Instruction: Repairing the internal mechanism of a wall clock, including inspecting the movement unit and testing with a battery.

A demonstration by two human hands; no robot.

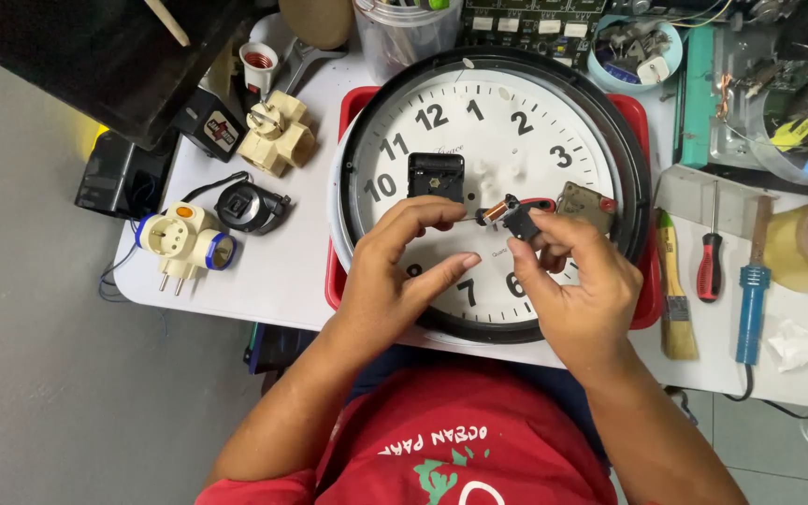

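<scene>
At the centre of the frame the person's two hands meet over a large round wall clock (493,140) that lies face up on a red tray (645,122) on the white desk (264,281). The right hand (580,285) has its fingers clamped on a small black part (520,222) with a copper coil (492,215) at its left end. The left hand (395,271) has its thumb and forefinger pinched together on a thin wire or pin at the coil's left side; what exactly they grip is too small to tell. On the clock face, just above the left hand, sits a black square clock movement (436,177). A small brownish mechanism plate (584,204) lies on the face just right of the held part. At the right of the frame lie a paintbrush (673,299), a red-handled screwdriver (710,262) and a blue soldering iron (752,299). At the left rest cream plug adapters (278,138).
</scene>
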